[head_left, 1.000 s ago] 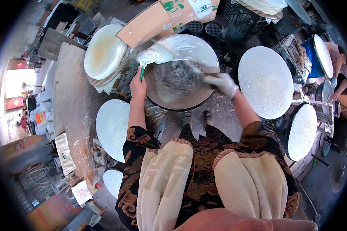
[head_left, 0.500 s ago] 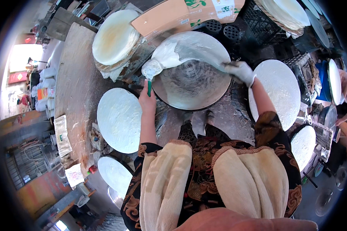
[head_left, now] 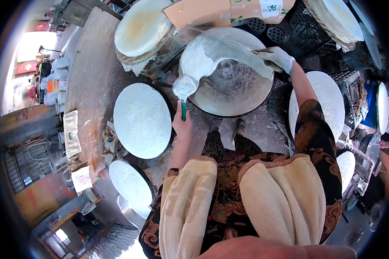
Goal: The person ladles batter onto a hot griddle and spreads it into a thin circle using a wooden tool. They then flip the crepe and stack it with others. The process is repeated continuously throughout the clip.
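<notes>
A large round griddle [head_left: 246, 93] lies before me, with white batter [head_left: 201, 54] spread over its upper left and a dark, streaky middle. My left hand [head_left: 181, 123] grips the green handle of a ladle [head_left: 185, 88] whose bowl, coated white, rests at the griddle's left edge. My gloved right hand [head_left: 277, 59] is closed on a long scraper [head_left: 242, 48], its pale blade blurred across the top of the griddle.
White-coated discs [head_left: 140, 121] stand left and right [head_left: 324, 101]. Stacked round sheets [head_left: 140, 28] are upper left, beside a long board [head_left: 84, 69]. Behind the griddle lie cardboard [head_left: 212, 13], perforated cylinders [head_left: 255, 26] and a crate [head_left: 300, 32]. A person is partly visible at far right.
My view has shifted, so the scene sits further right and higher. My gloved hand and scraper have moved up along the griddle's right side, and batter now reaches further down its left side.
</notes>
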`<state>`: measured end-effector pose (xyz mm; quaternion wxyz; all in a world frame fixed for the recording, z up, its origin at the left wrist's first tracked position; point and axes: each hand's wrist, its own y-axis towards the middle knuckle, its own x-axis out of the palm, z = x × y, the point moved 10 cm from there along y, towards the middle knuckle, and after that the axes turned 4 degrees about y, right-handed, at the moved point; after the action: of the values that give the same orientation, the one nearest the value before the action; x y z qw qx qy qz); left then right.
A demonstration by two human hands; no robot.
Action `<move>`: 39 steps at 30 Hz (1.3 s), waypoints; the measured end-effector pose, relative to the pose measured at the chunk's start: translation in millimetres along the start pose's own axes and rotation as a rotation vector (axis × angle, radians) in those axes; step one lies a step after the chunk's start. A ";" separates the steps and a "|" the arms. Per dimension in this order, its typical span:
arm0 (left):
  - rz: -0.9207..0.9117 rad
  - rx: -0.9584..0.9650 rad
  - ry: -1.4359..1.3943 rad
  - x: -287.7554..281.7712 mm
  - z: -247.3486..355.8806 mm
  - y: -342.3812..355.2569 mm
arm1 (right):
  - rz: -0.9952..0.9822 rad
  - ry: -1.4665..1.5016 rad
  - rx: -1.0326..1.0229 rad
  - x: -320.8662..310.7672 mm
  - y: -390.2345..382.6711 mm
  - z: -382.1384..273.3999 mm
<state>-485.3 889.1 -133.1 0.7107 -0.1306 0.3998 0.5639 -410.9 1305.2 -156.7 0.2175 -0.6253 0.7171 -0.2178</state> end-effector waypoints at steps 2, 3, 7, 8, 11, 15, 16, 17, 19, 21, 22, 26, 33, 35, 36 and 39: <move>-0.045 -0.113 -0.062 3.8 -3.2 -13.0 | -0.069 -0.051 -0.192 25.7 13.2 -16.8; -0.067 -0.169 -0.094 5.7 -5.1 -19.0 | -0.108 -0.129 -0.088 34.7 11.2 -2.4; -0.094 -0.117 -0.046 0.5 -2.7 -36.5 | -0.270 -0.218 0.072 35.7 6.6 40.8; -0.062 -0.049 -0.045 -7.0 -0.1 -44.1 | -0.256 -0.239 0.028 32.5 7.8 24.8; -0.114 -0.059 -0.041 -12.1 5.0 -59.1 | -0.182 -0.263 -0.044 12.4 29.6 -19.5; -0.247 0.028 0.024 -11.6 30.1 -68.7 | -0.119 -0.336 -0.095 38.3 54.2 -42.3; -0.258 0.086 0.019 -9.8 36.0 -69.8 | -0.190 -0.376 -0.056 49.4 49.7 -35.8; -0.268 0.145 0.012 -8.1 42.1 -70.7 | -0.272 -0.424 -0.007 51.3 40.7 -27.9; -0.215 0.214 -0.047 -20.5 61.7 -59.0 | -0.430 -0.512 0.085 52.8 32.0 -15.1; -0.144 0.270 -0.120 -36.0 76.0 -38.1 | -0.464 -0.522 0.145 34.9 22.3 -13.2; -0.029 0.256 -0.061 -50.6 73.9 -31.6 | -0.427 -0.486 0.147 26.7 29.5 -17.4; 0.086 -0.237 -0.535 -52.4 19.8 8.0 | -0.130 -0.226 0.044 6.1 64.4 -15.3; 0.218 -0.423 -1.291 -90.3 17.4 50.1 | -0.529 -0.366 0.200 15.0 24.6 20.4; 0.267 -0.440 -1.342 -109.7 7.3 50.7 | -0.368 -0.469 0.128 -8.4 24.3 -2.0; 0.257 -0.442 -1.349 -115.9 5.8 54.2 | -0.331 -0.443 0.087 -15.4 42.4 -3.1; 0.308 -0.532 -1.321 -129.8 -5.5 43.7 | -0.342 -0.428 0.048 18.3 83.8 -10.6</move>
<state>-533.0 809.5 -32.2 0.6604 0.1263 -0.2493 0.6969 -486.5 1297.8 -197.8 0.3389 -0.7638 0.5334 -0.1314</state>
